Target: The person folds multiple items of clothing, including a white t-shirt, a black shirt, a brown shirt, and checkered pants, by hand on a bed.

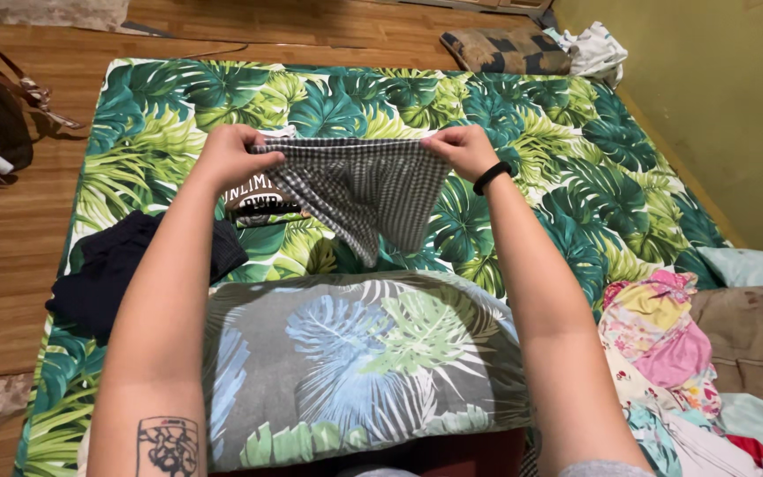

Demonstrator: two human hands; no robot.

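Note:
I hold a small grey-and-white checked garment [364, 190] stretched out in the air above a leaf-print mattress [523, 124]. My left hand [227, 155] pinches its left top corner and my right hand [461, 148] pinches the right top corner; a black band sits on the right wrist. The cloth hangs down to a point in the middle. Beneath it, by my left hand, lies a folded dark garment with white print [258, 201].
A grey leaf-print pillow [355, 362] lies just in front of me. Dark blue clothes [108, 265] are heaped at the left of the mattress. Colourful clothes [664, 344] pile up at the right. A dark cushion [505, 51] and white cloth [595, 49] sit by the green wall.

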